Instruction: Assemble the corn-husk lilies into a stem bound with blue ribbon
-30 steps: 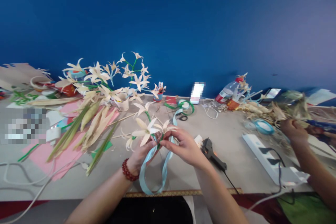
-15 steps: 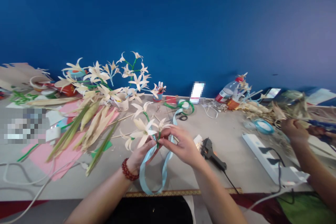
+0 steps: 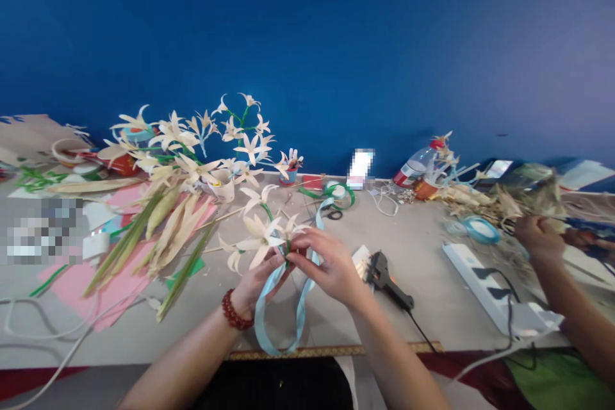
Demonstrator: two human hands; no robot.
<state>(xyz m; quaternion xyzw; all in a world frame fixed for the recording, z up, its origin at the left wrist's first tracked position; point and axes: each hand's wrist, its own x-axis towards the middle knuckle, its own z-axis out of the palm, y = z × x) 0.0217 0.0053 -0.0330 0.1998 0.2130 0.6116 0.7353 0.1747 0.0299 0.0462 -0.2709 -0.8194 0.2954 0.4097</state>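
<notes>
Between my two hands is a spray of cream husk flowers [image 3: 261, 238] on green-wrapped stems, held above the table's front half. My left hand [image 3: 262, 275], with a red bead bracelet on the wrist, is closed around the stems from below. Thumb and fingers of my right hand [image 3: 327, 262] pinch a green stem just under the rightmost flower. A light blue ribbon [image 3: 262, 327] hangs in a loop below my hands and runs up behind my right hand toward the back of the table. The fingertips partly hide the stem joint.
A black glue gun [image 3: 390, 283] lies right of my hands, near a white power strip [image 3: 480, 291]. Corn husks [image 3: 168, 243] and pink paper [image 3: 125, 282] lie left. Finished flowers [image 3: 177, 134] stand behind in cups. At far right, another person's hand [image 3: 538, 237] works by a husk pile.
The flower spray has tilted and shifted slightly left between my hands. My right hand has moved a little left with the stem, its pinch kept. The ribbon loop stays almost the same.
</notes>
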